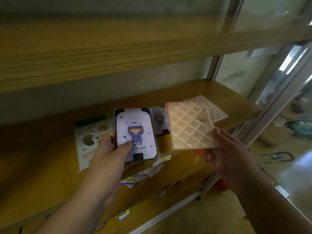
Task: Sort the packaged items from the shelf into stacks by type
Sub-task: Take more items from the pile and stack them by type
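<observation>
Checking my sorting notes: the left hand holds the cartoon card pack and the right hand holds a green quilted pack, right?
Not quite. The head view shows the right hand holding a beige quilted pack, not green. The left hand does hold the cartoon card pack.

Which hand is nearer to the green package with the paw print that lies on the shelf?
The left. The left hand holds the cartoon card right beside the green package, overlapping its right edge. The right hand holds the quilted pack far over to the right.
</observation>
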